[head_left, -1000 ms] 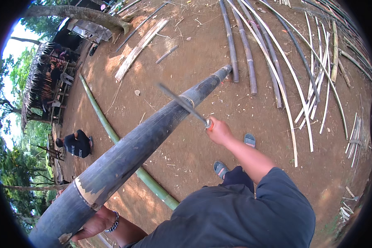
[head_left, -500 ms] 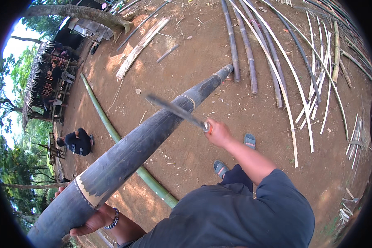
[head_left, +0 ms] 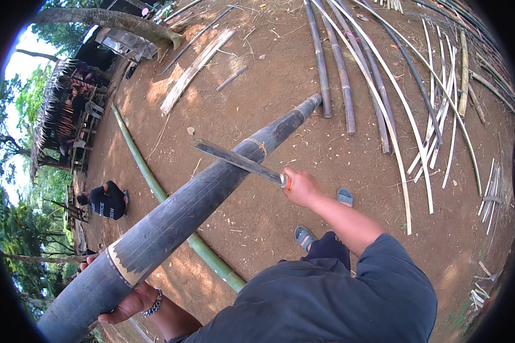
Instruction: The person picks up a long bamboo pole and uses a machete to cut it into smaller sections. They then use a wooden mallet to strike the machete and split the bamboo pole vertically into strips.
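A thick dark bamboo pole (head_left: pixel 180 214) slants from the lower left up to the ground at the upper middle. Near its lower end, beside a pale scraped band, my left hand (head_left: pixel 126 303) is wrapped round it from below, a chain bracelet on the wrist. My right hand (head_left: pixel 301 187) grips the orange handle of a machete (head_left: pixel 234 158). Its long blade lies across the pole just below a pale node ring; whether the edge bites into the bamboo I cannot tell.
A green bamboo pole (head_left: pixel 140 148) lies on the dirt beneath. Dark poles (head_left: pixel 343 80) and pale split strips (head_left: pixel 415 143) spread at the upper right. Flat split bamboo (head_left: pixel 197 71) lies at the upper left. A person in dark clothes (head_left: pixel 109 200) crouches left, near a thatched hut (head_left: pixel 57 114).
The machete blade has come down onto the pole, its tip lower and further left. My right hand has dropped slightly. My left hand keeps its hold.
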`<state>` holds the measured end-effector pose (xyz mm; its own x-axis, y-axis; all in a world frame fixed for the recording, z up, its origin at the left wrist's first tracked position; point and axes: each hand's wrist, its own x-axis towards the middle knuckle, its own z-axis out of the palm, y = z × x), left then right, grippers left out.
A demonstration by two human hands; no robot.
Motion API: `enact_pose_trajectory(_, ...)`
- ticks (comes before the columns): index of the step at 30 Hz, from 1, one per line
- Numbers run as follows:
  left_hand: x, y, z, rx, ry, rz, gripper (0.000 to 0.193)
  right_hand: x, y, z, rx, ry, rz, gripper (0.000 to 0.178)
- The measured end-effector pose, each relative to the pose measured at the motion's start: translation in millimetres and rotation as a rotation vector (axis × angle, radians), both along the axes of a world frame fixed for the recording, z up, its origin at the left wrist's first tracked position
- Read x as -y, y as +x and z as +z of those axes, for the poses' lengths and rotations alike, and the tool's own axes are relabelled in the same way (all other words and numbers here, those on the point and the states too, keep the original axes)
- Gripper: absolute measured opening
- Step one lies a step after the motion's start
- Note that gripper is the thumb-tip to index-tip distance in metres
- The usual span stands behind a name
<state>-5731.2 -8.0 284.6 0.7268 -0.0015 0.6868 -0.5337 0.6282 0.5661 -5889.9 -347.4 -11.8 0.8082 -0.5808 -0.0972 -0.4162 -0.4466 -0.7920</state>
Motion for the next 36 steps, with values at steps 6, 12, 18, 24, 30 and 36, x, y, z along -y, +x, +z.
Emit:
enact_pose_trajectory(6,-13.0,-2.6,-0.5,0.041,0.014,-0.056,0.11,7.7,0.6,-18.2,-0.112,0.081,-0.098,0.029)
enact_pose_trajectory(12,-11.3,-1.2,5.1,0.145,0.111,-0.167,0.106,19.1,5.9,-30.0,-0.084,0.152,-0.192,0.027)
enact_pose_trajectory(18,-1.4,5.3,7.7,0.214,0.108,-0.358,0.107,6.7,3.5,-23.6,0.044,0.094,-0.131,0.027)
enact_pose_trajectory(24,-7.0,14.4,3.3,0.201,0.072,-0.311,0.108,1.2,-1.5,-16.2,0.05,0.038,-0.103,0.026)
enact_pose_trajectory(30,-0.2,14.1,9.4,0.211,0.069,-0.482,0.108,7.3,-4.3,-17.7,-0.029,0.081,-0.107,0.022)
enact_pose_trajectory(36,-5.2,15.9,13.8,0.19,0.103,-0.419,0.109,31.8,-1.9,-15.1,-0.12,0.157,-0.213,0.024)
